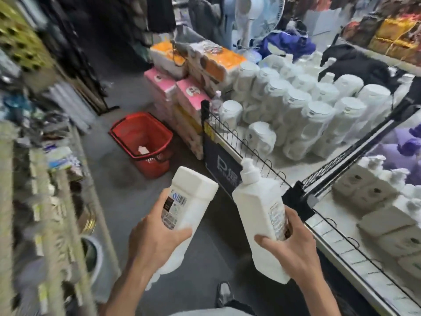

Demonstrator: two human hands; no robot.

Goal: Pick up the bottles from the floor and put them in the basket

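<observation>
- Being gripped by L hand (157,233): a white bottle (193,201), flat end up, fingers curled round its label side.
- Pump bottle (259,215) is being held by R hand (293,249), nozzle up, tilted left.
- Both are being held above the floor (109,183), beside a shelf (289,167) w/ more bottles.
- Red basket (152,166) is sitting on the floor ahead, well apart from both hands; sth white (143,149) is lying inside.

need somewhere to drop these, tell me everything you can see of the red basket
The red basket looks like plastic, open-topped with rounded corners, and stands upright on the grey floor beside stacked pink packs. A dark handle lies folded against its rim. One white item lies at its bottom.
</observation>
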